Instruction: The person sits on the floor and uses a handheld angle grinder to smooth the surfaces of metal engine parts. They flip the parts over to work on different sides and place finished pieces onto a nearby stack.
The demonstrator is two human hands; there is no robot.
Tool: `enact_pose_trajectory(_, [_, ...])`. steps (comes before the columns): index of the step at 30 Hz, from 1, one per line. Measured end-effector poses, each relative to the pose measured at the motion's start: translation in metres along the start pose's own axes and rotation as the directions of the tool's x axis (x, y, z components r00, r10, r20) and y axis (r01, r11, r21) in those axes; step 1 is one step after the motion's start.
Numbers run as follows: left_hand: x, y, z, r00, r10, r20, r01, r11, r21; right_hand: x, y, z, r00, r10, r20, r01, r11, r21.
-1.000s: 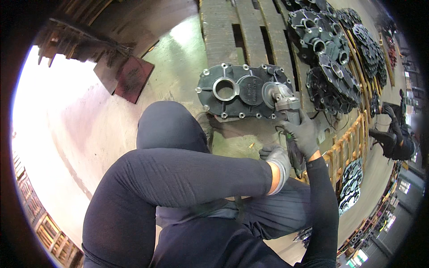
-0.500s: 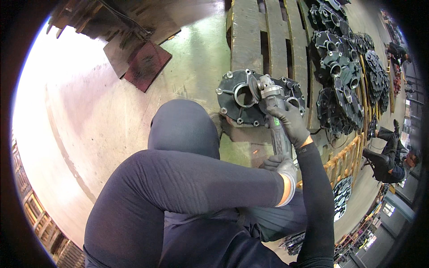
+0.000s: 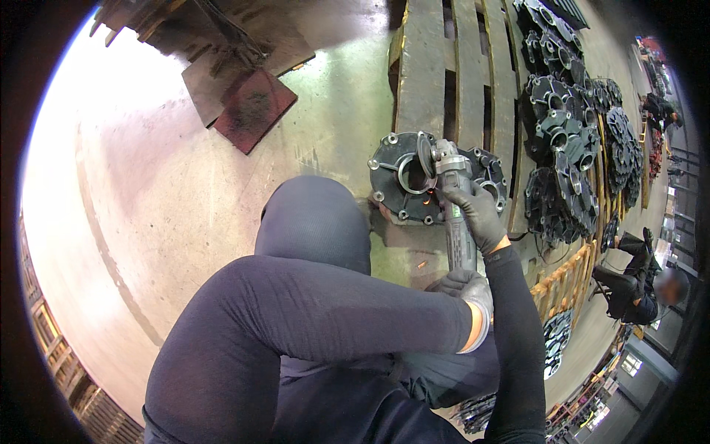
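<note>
Concrete floor (image 3: 185,185) fills the left of the view; a wooden pallet (image 3: 436,66) lies at 12 o'clock, and stacked dark castings (image 3: 569,148) run along 2 o'clock. A rusty plate (image 3: 248,111) sits at 11 o'clock, and another person (image 3: 643,285) crouches at 3 o'clock.

The casting (image 3: 414,181) in work lies on the floor at the pallet's near edge, just past the knee (image 3: 314,222). The right hand (image 3: 477,214) has its grip closed round the grinder (image 3: 455,211) body. The left hand (image 3: 466,285) is closed on the tail of the handle.

Change: compared with a second ago, the disc has moved from the casting's right side to its central bore (image 3: 410,174), and sparks now show at the rim. Judged from this, grinding has shifted to the bore edge, and contact is made.
</note>
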State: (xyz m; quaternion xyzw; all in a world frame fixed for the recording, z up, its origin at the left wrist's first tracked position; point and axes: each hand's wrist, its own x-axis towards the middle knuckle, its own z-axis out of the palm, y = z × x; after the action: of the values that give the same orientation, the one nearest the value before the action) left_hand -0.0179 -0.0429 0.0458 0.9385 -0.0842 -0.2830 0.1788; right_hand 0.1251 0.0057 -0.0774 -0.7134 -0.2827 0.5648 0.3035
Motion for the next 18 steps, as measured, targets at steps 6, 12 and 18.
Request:
enact_pose_trajectory(6, [0.041,0.019,0.026,0.992,-0.076,0.104,0.065,0.993,0.098,0.001,-0.026,0.021,0.995,0.059,0.074,-0.06,0.998,0.016])
enact_pose_trajectory(12, [0.022,0.01,0.021,0.998,0.009,0.068,-0.015,0.996,0.089,0.014,-0.035,0.032,0.996,-0.003,0.089,0.016,0.988,-0.153])
enact_pose_trajectory(18, [0.016,0.003,0.009,0.973,0.056,0.222,-0.088,0.987,0.137,0.02,-0.033,0.039,0.985,-0.086,0.151,0.144,0.889,-0.436])
